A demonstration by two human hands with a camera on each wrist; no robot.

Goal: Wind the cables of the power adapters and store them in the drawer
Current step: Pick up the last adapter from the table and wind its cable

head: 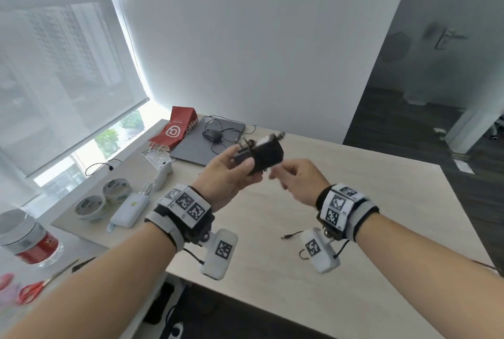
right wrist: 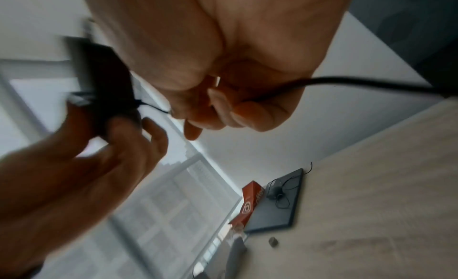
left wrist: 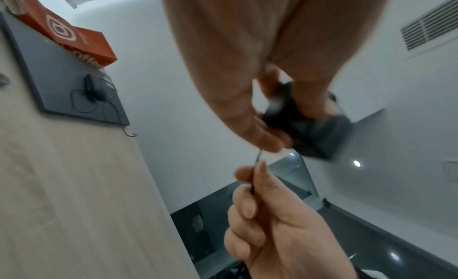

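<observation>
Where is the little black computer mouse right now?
In the head view, the black mouse sits on the closed grey laptop at the far left end of the desk, just right of the red coffee bag.

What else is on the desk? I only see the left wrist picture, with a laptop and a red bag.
Observer: Two rolls of tape lie near the window, outside your view.
Child: Where does the cable end?
Observer: A plug tip shows below the right wrist; I cannot tell whether it belongs to this cable.
Child: Does the adapter have prongs?
Observer: Yes. The adapter in the left hand has metal prongs pointing toward the window.
</observation>
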